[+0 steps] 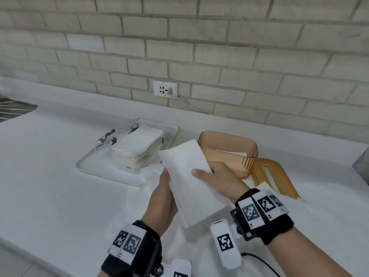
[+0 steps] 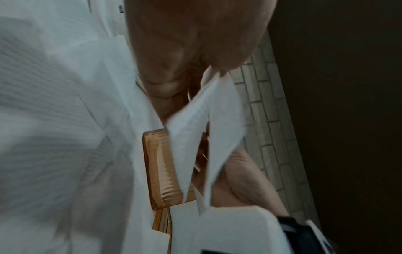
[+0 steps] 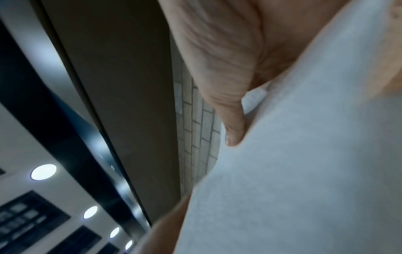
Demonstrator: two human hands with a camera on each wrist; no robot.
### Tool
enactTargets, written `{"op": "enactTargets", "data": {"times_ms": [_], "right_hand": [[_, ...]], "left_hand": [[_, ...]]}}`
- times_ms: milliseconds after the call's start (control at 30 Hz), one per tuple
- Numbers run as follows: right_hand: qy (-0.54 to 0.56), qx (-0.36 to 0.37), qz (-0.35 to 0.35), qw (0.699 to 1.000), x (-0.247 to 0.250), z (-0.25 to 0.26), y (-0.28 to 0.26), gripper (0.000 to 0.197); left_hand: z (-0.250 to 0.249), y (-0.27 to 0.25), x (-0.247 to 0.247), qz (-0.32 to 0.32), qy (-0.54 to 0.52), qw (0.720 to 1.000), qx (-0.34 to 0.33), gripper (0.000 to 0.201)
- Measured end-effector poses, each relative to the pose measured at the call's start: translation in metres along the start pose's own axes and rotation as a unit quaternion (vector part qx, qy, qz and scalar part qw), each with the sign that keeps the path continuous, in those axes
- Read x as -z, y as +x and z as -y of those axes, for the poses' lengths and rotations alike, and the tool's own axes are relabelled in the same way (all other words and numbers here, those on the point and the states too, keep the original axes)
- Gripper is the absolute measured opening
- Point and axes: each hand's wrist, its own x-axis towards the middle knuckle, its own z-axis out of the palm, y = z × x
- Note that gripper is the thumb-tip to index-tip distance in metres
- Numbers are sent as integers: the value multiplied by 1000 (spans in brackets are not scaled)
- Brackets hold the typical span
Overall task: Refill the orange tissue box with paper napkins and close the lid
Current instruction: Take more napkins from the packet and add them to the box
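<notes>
Both hands hold a white stack of paper napkins (image 1: 191,176) above the counter, tilted toward the box. My left hand (image 1: 165,196) grips its left edge from below; my right hand (image 1: 217,178) grips the right side, thumb on top. The same napkins (image 2: 195,137) show between the fingers in the left wrist view, and the napkins (image 3: 304,171) fill the right wrist view under my thumb. The orange tissue box (image 1: 227,150) stands open just behind the stack, a few napkins lying in its bottom. Its orange lid (image 1: 273,176) with a slot lies flat to the right of it.
A white tray (image 1: 95,166) left of the box holds an opened plastic pack of napkins (image 1: 135,148). A brick wall with a socket (image 1: 165,89) and a plugged cable runs behind. A sink edge (image 1: 14,110) shows at far left. A grey object (image 1: 362,164) sits at the right edge.
</notes>
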Motion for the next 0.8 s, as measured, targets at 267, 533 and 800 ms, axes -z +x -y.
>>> {"op": "enactTargets", "data": {"times_ms": [267, 533, 800], "right_hand": [[-60, 5, 22, 998, -30, 0, 19, 31], [-349, -106, 53, 930, -61, -8, 92, 45], [-397, -124, 38, 909, -99, -18, 123, 49]], "left_hand": [[2, -8, 43, -144, 82, 986, -5, 28], [-18, -35, 133, -222, -17, 975, -9, 24], [-26, -46, 159, -221, -62, 973, 15, 24]]}}
